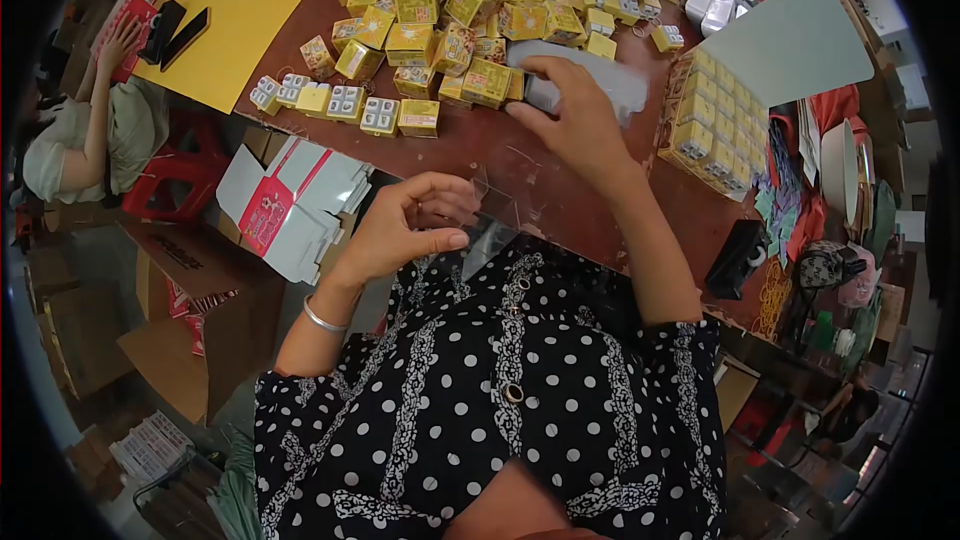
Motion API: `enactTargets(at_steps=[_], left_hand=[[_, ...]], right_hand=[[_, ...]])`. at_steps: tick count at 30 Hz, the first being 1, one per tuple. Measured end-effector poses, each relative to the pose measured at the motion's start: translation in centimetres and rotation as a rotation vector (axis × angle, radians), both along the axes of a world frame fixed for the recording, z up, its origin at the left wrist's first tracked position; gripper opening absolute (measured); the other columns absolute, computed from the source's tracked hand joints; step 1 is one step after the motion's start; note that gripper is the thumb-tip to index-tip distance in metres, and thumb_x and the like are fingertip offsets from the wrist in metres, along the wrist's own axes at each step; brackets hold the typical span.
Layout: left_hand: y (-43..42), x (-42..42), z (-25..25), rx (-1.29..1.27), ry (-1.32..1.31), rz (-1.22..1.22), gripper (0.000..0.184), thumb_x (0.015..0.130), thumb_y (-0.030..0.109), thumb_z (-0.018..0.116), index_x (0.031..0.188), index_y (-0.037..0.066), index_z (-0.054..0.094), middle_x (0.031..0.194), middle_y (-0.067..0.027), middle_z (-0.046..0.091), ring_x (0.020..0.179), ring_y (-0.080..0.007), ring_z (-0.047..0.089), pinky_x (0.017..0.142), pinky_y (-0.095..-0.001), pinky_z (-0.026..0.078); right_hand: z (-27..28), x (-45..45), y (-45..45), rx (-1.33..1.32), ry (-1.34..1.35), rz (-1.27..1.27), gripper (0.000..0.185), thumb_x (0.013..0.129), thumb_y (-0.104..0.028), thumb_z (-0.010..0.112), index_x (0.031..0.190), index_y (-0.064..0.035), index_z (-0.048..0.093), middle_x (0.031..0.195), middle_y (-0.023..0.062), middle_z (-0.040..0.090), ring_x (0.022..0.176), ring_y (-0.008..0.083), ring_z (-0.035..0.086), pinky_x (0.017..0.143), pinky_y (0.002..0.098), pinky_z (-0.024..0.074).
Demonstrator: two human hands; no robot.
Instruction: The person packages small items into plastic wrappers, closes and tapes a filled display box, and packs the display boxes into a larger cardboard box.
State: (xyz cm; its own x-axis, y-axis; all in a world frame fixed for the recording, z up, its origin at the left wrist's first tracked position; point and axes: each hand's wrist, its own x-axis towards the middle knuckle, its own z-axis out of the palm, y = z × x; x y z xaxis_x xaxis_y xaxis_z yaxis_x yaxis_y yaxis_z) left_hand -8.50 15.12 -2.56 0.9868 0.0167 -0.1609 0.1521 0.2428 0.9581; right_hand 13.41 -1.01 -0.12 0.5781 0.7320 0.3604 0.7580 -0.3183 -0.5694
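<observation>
My left hand [405, 225] is raised in front of my chest, fingers curled, with a clear plastic piece [495, 205] at its fingertips. The plastic is see-through, so its exact shape is hard to make out. My right hand [578, 118] reaches over the table, thumb and index finger apart, beside the right end of a small yellow box [488, 83]. Whether they touch the box is unclear. Beneath and behind that hand lies a greyish plastic stack [625, 90], partly covered and blurred. Left of it runs a row of small yellow and white boxes [346, 103].
A heap of yellow boxes [415, 2] covers the table's far side. A wrapped block of boxes [712, 120] stands right, near a black tape dispenser [736, 258]. Pink-and-white cartons [290, 205] and an open cardboard box [215, 325] are left. Another person's hand [120, 40] rests far left.
</observation>
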Motion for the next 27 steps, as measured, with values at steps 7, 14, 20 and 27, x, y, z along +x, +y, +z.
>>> enactTargets(at_steps=[7,14,20,27], left_hand=[[0.9,-0.1,-0.8,-0.104,-0.016,0.114,0.057,0.08,0.008,0.082,0.129,-0.002,0.055,0.121,-0.0111,0.064,0.11,-0.0231,0.067,0.093,-0.0324,0.054],[-1.0,1.7,-0.9,-0.144,-0.05,0.268,0.053,0.085,-0.003,0.075,0.133,-0.003,0.052,0.129,-0.0123,0.062,0.119,-0.0232,0.063,0.098,-0.0315,0.054],[-2.9,2.8,0.1,-0.173,-0.16,0.27,0.053,0.086,-0.005,0.073,0.134,-0.004,0.051,0.129,-0.0154,0.062,0.121,-0.0243,0.062,0.101,-0.0329,0.053],[-4.0,3.0,0.5,-0.15,-0.144,0.231,0.058,0.086,-0.003,0.074,0.138,-0.005,0.048,0.126,-0.0142,0.063,0.117,-0.0212,0.062,0.1,-0.0327,0.054]], right_hand=[[-2.1,0.7,3.3,-0.054,-0.077,0.057,0.049,0.081,-0.025,0.078,0.122,-0.0069,0.06,0.121,0.013,0.064,0.114,0.0314,0.059,0.096,0.0415,0.0486],[3.9,-3.5,-2.7,0.368,0.546,0.057,0.042,0.082,-0.006,0.076,0.121,-0.0053,0.062,0.116,0.0109,0.066,0.091,0.0192,0.064,0.075,0.0276,0.052],[4.9,-3.8,-4.7,0.206,0.109,0.175,0.039,0.081,-0.002,0.075,0.119,-0.0048,0.067,0.121,0.0107,0.065,0.105,0.0204,0.063,0.084,0.0311,0.052],[6.1,-4.3,-5.9,0.082,-0.012,0.277,0.031,0.082,-0.011,0.075,0.112,-0.0068,0.068,0.115,0.0112,0.067,0.113,0.032,0.059,0.095,0.0396,0.0498]])
